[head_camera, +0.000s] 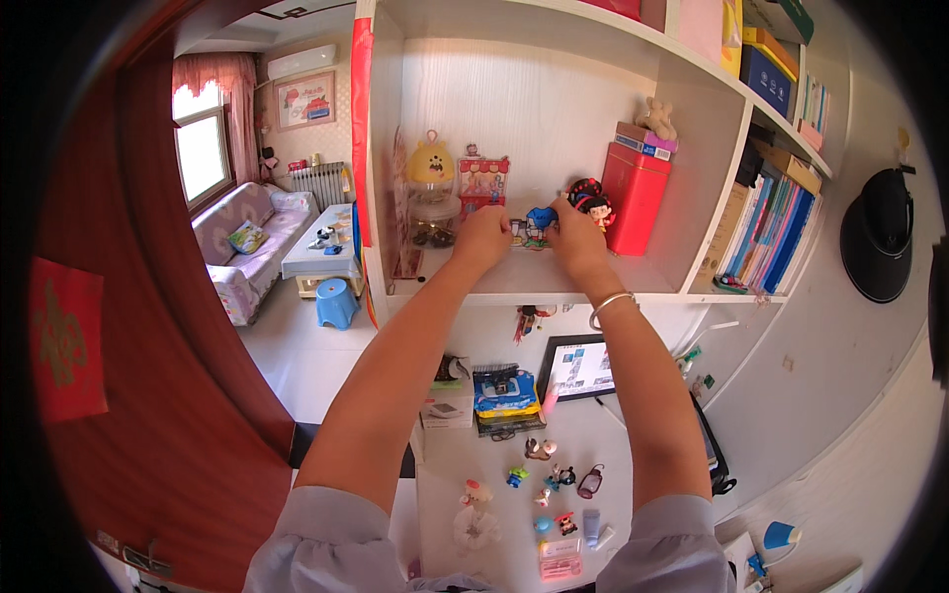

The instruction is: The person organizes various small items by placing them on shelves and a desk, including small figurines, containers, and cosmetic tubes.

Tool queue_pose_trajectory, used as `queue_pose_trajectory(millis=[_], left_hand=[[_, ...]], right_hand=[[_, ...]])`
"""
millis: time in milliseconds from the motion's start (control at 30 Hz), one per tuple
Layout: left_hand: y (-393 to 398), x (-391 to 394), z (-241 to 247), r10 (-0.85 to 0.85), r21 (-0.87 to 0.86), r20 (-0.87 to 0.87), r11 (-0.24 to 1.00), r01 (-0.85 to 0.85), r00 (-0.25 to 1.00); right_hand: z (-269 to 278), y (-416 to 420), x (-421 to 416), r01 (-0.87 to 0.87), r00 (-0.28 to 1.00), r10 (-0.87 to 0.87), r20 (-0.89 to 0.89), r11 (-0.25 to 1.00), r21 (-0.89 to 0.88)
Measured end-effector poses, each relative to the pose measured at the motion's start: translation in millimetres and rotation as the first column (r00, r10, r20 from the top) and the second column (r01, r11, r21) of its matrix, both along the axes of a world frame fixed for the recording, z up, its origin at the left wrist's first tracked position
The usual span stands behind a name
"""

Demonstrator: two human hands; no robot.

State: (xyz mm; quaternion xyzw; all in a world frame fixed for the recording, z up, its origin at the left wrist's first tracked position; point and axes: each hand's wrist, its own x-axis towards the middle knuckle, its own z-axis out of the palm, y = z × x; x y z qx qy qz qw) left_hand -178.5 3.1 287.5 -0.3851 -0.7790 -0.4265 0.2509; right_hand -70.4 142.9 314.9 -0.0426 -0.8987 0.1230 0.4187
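Note:
Both arms reach into a white shelf compartment [489, 298]. My left hand [483, 236], fingers curled, is at the left end of a small flat figure stand with grey and blue shapes [528, 231]. At its right end is my right hand [578, 237], its fingers by a blue shirt-shaped piece [541, 216]; whether either hand grips anything is hidden. Left of them stand a yellow-topped clear jar [431, 167] and a red toy stall [484, 181]. Behind my right hand are dark-haired figurines [595, 207] beside a red tin box [637, 199].
Below the shelf, a white desk [445, 452] holds small figurines [560, 476], a pink case [560, 561], a wipes pack [506, 393] and a framed board [582, 367]. Books [771, 230] fill the right compartment. A shelf divider [723, 193] borders the right side.

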Motion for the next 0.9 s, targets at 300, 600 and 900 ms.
queue_pose_trajectory(millis=[300, 600, 900], left_hand=[[15.2, -8.9, 0.6, 0.055, -0.013, 0.062, 0.998, -0.054, 0.997], [14.4, 2.8, 1.8, -0.010, -0.155, 0.062, 0.988, 0.019, 0.998], [12.1, 14.2, 8.1, -0.006, -0.347, 0.079, 0.937, 0.033, 0.997]], right_hand=[[7.3, 6.4, -19.7, 0.168, 0.986, -0.156, -0.066, 0.945, 0.281], [10.4, 29.7, -54.4, 0.122, 0.992, -0.125, -0.010, 0.941, 0.316], [17.8, 18.5, -59.0, 0.178, 0.978, -0.203, 0.043, 0.929, 0.325]])
